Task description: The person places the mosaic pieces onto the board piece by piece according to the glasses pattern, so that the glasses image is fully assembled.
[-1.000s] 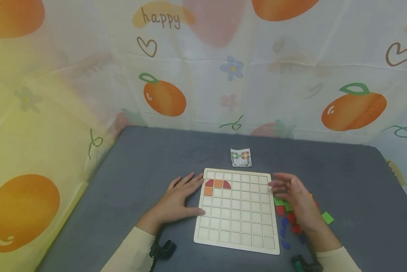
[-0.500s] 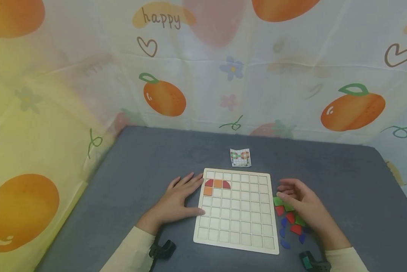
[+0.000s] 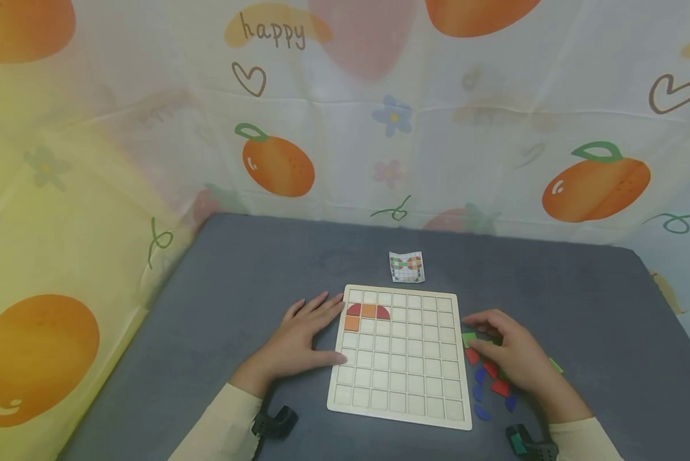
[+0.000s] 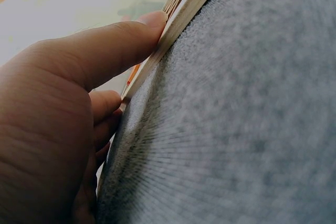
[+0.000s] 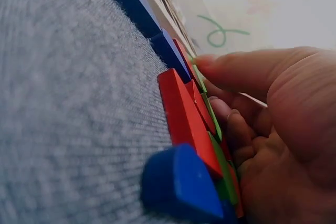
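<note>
The pale grid board is seen flat on the tabletop. Its left edge is touched by the spread thumb and fingertips of the left hand. Beside the board's right edge, the thumb and forefinger of the right hand are held slightly apart; a green tile is met by the thumb, but whether it is gripped cannot be told.

Because red pieces and blue pieces are crowded close to the board's right edge, a neighbour could be knocked or picked up instead. If the board were pushed by the left hand, the red and orange pieces set near its upper left corner might be jolted.

The tabletop is covered in dark grey, cloth-like material. Beyond the board's far edge, a small printed card is laid. Behind and to the left of the board, a pale hanging cloth is printed with oranges, hearts, flowers and the word "happy".
</note>
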Available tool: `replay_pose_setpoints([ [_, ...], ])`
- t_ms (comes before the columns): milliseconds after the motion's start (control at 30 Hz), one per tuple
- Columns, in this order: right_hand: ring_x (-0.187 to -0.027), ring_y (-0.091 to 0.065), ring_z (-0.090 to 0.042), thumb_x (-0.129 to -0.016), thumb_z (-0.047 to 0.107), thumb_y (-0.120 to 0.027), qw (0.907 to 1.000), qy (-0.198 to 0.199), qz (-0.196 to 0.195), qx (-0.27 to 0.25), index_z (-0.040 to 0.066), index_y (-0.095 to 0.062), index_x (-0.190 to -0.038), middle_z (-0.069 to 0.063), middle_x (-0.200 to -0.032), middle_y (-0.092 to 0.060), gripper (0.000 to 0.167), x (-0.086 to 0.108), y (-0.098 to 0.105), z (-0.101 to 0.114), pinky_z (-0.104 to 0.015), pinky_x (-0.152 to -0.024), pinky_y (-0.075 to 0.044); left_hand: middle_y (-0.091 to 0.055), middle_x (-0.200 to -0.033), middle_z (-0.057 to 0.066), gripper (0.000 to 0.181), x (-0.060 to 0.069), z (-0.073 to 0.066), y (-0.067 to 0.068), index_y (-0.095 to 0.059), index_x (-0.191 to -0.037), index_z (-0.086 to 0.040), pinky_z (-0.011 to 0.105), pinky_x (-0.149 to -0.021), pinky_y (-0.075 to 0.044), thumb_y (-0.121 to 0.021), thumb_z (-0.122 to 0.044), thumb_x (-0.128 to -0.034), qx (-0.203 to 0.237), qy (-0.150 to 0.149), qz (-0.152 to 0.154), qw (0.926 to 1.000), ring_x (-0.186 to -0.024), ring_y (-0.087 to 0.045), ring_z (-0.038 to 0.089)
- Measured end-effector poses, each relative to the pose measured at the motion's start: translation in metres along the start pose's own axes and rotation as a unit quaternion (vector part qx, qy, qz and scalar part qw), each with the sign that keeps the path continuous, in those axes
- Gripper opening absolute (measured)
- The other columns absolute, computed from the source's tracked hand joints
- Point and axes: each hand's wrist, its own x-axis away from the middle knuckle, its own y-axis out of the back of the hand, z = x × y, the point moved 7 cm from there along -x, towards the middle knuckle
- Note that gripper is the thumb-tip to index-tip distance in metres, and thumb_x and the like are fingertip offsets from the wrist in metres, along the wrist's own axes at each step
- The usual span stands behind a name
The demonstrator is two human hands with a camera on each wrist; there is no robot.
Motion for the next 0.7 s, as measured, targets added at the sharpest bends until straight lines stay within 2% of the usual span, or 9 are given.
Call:
replay_pose_setpoints([
  [367, -0.113, -0.069, -0.03, -0.093, 0.012, -0.09, 0.9996, 0.011, -0.011, 0.024, 0.007, -0.076, -0.126, -0.005, -0.121, -0.067, 0.036, -0.0011, 0.0007, 0.0048, -0.051, -0.097, -0.057, -0.031, -0.176, -0.006, 0.101, -0.0001, 0.0005, -0.0004, -0.04, -0.171, -0.016, 0.065, -0.126, -0.007, -0.08, -0.064, -0.0912, -0.002, -0.002, 0.001, 1.0, -0.164, -0.017, 0.025],
  [567, -0.107, -0.066, -0.025, -0.093, 0.013, -0.09, 0.9979, 0.023, -0.022, 0.057, 0.009, -0.082, -0.118, -0.002, -0.119, -0.065, 0.027, -0.0011, 0.0019, 0.0065, -0.043, -0.09, -0.056, -0.031, -0.176, -0.007, 0.101, -0.0004, 0.0011, -0.0007, -0.04, -0.171, -0.016, 0.065, -0.126, -0.007, -0.08, -0.064, -0.0913, -0.002, -0.002, 0.0, 1.0, -0.164, -0.018, 0.025],
  [700, -0.104, -0.065, -0.024, -0.093, 0.013, -0.09, 0.997, 0.029, -0.029, 0.065, 0.012, -0.08, -0.111, 0.0, -0.116, -0.065, 0.021, -0.0006, 0.0024, 0.0055, -0.043, -0.087, -0.055, -0.031, -0.176, -0.007, 0.101, -0.0004, 0.001, -0.0009, -0.04, -0.171, -0.017, 0.064, -0.126, -0.006, -0.08, -0.065, -0.0911, -0.004, 0.0, 0.001, 1.0, -0.164, -0.017, 0.024],
])
